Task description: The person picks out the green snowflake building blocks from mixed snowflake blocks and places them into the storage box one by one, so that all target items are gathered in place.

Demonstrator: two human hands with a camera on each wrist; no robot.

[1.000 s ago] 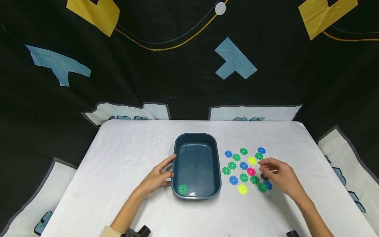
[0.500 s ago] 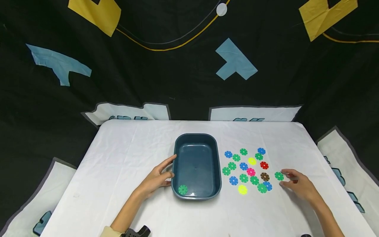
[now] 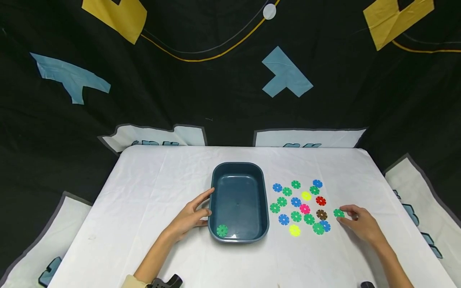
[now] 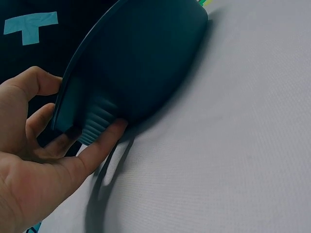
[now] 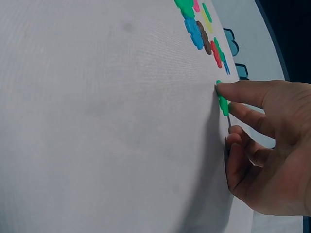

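A dark blue-green plastic tub (image 3: 237, 192) stands mid-table, with one green notched disc (image 3: 222, 230) lying in its near left corner. At the tub's left side, my left hand (image 3: 191, 218) grips the rim and outer wall; the left wrist view shows fingers at the rim and one against the ribbed part of the tub (image 4: 146, 58). My right hand (image 3: 363, 224) pinches a separate green notched disc (image 3: 338, 213) right at the tabletop. In the right wrist view, fingertips of the right hand (image 5: 272, 141) sit on both sides of this green disc (image 5: 222, 102).
Between tub and right hand lie several notched discs: a red disc (image 3: 320, 201), a brown disc (image 3: 321, 215), a pink disc (image 3: 304, 209), yellow, blue and green ones. White cloth (image 3: 173, 168) covers the table. A dark curtain (image 3: 216, 100) hangs behind.
My right hand has moved right, away from the disc group, uncovering the red and brown discs, and now pinches the green disc at the far right. The left hand and tub have stayed put.
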